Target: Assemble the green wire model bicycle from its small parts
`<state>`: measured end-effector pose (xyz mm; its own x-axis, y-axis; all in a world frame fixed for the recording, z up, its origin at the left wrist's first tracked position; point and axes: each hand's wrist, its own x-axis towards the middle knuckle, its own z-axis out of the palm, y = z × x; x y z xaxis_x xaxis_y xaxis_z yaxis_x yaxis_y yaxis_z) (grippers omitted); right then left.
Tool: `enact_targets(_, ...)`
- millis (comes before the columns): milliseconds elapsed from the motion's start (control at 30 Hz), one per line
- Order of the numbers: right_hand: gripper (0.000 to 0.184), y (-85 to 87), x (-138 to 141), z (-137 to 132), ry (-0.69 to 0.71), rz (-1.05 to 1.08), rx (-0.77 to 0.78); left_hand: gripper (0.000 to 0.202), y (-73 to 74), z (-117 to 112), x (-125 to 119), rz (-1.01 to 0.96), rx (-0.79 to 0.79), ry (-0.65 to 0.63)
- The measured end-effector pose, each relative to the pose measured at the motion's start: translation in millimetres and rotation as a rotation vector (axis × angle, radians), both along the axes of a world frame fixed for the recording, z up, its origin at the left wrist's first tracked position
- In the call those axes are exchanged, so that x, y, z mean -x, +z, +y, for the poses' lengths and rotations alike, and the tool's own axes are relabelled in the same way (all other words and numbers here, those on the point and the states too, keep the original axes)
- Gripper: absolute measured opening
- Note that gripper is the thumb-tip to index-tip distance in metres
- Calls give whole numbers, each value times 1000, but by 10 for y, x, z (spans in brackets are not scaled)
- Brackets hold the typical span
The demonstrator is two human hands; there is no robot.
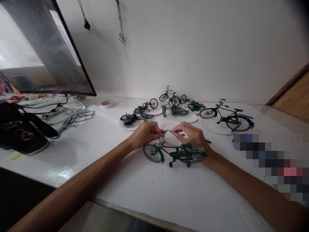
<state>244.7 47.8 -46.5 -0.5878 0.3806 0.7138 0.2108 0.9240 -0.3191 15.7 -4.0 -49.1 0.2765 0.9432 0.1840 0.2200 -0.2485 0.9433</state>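
Between the fingertips of both hands is a small silver handlebar [168, 130], thin and partly covered by the fingers. My left hand [148, 132] pinches its left end. The thumb and forefinger of my right hand [189, 132] are closed at its right end, where a dark tip shows. Just below the hands, a green model bicycle [177, 153] stands upright on the white table, its front wheel to the left. My right wrist is close behind its rear wheel. A tiny black piece [182, 135] lies on the paper plate [172, 138] behind the hands.
Behind the hands, several black and green model bicycles lie or stand on paper plates; one black bicycle [227, 116] stands at right. A black cup-like container [23, 130], green part frames [77, 119] and a monitor [45, 48] are at left. A small round dish [106, 103] sits near the wall.
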Motion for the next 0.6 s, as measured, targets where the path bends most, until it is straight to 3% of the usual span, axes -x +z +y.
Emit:
enact_targets(367,8,10,-5,-15,-11,-21,59,24,-17,-4,-2,28,-21,-28)
enact_targets(600,6,11,2,21,-37,-31,201,18,63,-44,9,245,-242,70)
